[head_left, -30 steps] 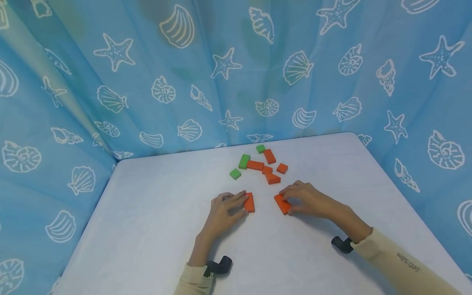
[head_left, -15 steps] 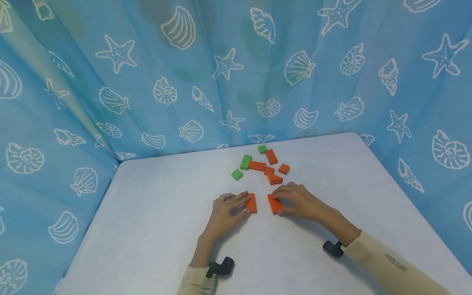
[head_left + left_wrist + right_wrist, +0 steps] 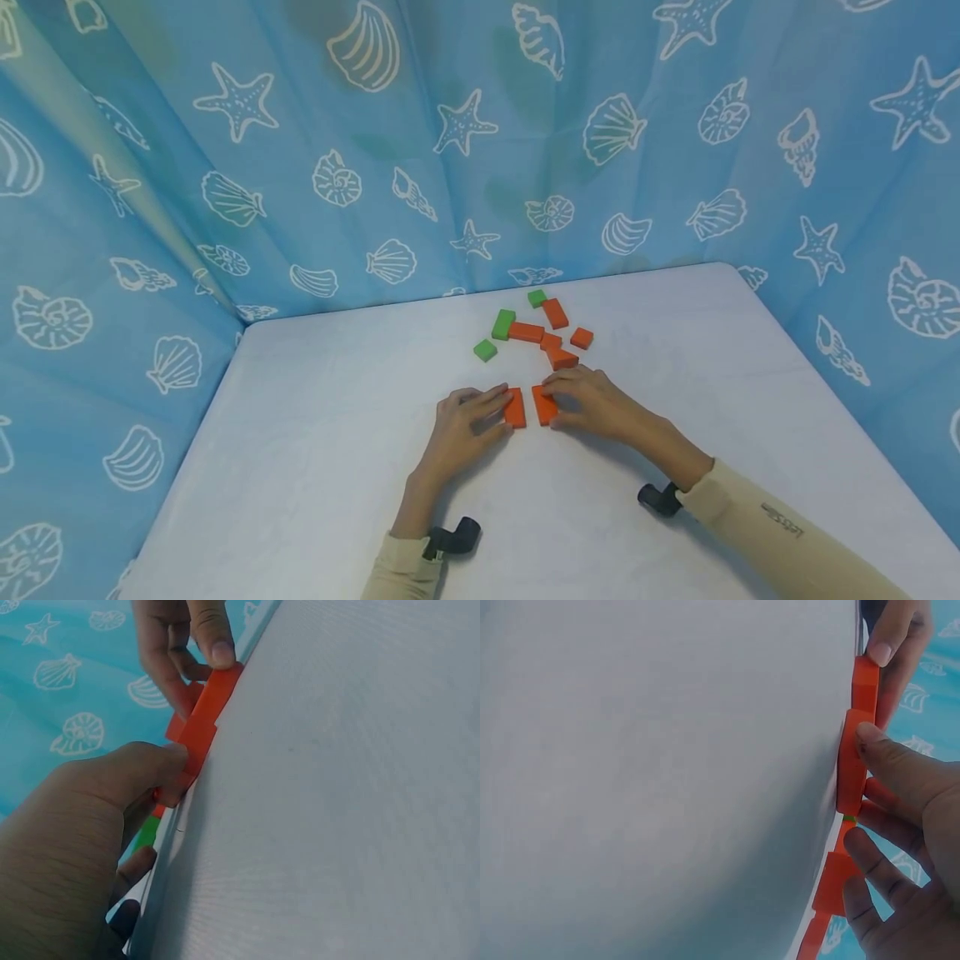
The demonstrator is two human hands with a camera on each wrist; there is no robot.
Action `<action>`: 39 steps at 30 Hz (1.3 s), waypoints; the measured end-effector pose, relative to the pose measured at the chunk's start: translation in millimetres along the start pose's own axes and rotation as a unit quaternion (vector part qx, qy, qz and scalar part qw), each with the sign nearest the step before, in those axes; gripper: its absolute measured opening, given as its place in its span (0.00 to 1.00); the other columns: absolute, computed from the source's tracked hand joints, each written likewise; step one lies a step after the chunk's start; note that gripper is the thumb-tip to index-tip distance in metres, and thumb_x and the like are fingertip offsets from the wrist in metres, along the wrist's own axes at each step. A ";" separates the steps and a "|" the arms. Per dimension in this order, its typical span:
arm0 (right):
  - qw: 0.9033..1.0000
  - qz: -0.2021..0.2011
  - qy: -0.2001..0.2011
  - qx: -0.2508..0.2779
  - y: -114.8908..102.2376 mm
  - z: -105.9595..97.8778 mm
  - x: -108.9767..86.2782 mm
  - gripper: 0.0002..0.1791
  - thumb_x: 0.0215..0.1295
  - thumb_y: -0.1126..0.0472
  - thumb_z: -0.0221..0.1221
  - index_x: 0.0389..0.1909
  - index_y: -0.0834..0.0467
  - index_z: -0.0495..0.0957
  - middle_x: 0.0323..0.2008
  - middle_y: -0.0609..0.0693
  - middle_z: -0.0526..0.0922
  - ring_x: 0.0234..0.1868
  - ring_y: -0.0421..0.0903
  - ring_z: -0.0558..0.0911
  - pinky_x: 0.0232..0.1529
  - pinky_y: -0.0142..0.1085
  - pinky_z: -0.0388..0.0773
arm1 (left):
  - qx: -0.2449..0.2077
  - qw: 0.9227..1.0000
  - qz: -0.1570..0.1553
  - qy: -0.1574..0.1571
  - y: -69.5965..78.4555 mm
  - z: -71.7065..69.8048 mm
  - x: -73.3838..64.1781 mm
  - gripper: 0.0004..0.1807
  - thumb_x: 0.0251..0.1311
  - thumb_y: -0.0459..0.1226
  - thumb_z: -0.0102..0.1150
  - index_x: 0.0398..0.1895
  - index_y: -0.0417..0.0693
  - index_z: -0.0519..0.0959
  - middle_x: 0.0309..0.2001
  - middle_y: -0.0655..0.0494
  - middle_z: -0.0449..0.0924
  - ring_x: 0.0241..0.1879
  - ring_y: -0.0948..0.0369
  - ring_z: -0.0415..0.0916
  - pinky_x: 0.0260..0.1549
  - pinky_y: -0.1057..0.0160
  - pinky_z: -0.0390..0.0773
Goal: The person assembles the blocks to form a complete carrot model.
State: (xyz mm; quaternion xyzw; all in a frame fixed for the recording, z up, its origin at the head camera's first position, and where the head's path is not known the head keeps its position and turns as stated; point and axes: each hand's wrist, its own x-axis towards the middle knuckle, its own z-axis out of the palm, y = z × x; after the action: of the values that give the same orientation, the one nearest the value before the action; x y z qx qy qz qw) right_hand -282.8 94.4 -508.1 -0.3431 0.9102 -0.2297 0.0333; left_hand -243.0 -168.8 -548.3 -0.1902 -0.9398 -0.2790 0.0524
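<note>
Two orange rectangular blocks lie on the white table, a narrow gap between them in the head view. My left hand (image 3: 462,427) pinches the left orange block (image 3: 515,408) between thumb and fingers. On the other side, the right orange block (image 3: 544,405) is pinched by my right hand (image 3: 596,403). The left wrist view shows the left thumb against its orange block (image 3: 198,742), with the other hand's block just beyond. In the right wrist view the right thumb presses the end of its orange block (image 3: 850,769); part of each block is covered by fingers.
Behind the hands lies a loose group of blocks: an orange triangular block (image 3: 561,358), an orange bar (image 3: 527,332), a small orange block (image 3: 582,337), a green block (image 3: 485,350) and several others. A shell-patterned blue curtain (image 3: 420,217) hangs along the back of the white table (image 3: 322,467).
My right hand has slid its orange block leftward, so the gap to the other block has narrowed. The left hand has stayed nearly in place, still pinching its block.
</note>
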 end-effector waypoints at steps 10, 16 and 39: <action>1.000 -0.006 0.014 0.012 -7.7 4.2 6.8 0.26 0.55 0.53 0.74 0.55 0.56 0.82 0.54 0.49 0.81 0.59 0.52 0.75 0.59 0.58 0.69 | 0.000 1.000 0.009 0.006 -1.4 -0.3 -0.1 0.28 0.64 0.53 0.63 0.68 0.67 0.74 0.68 0.74 0.69 0.61 0.58 0.65 0.61 0.48 0.61; 1.000 -0.011 0.009 0.009 -11.4 6.3 9.0 0.27 0.55 0.53 0.74 0.56 0.55 0.82 0.55 0.49 0.81 0.60 0.52 0.74 0.60 0.58 0.68 | 0.003 1.000 0.005 0.000 -1.5 -1.0 -0.2 0.28 0.65 0.53 0.62 0.68 0.68 0.74 0.69 0.75 0.68 0.62 0.59 0.64 0.61 0.49 0.60; 0.997 0.056 0.056 -0.009 -1.6 1.5 40.3 0.21 0.70 0.58 0.60 0.61 0.61 0.78 0.60 0.57 0.79 0.64 0.56 0.75 0.62 0.52 0.71 | -0.015 1.000 0.014 0.008 -1.6 -1.6 0.7 0.27 0.64 0.50 0.63 0.67 0.66 0.75 0.68 0.73 0.69 0.62 0.58 0.65 0.59 0.49 0.62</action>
State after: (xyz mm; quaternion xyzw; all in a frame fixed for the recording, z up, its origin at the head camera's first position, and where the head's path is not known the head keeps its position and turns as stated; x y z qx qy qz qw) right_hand -312.2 67.0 -504.9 -0.2788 0.9302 -0.2386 -0.0080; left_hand -244.3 -170.7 -547.7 -0.2016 -0.9325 -0.2935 0.0610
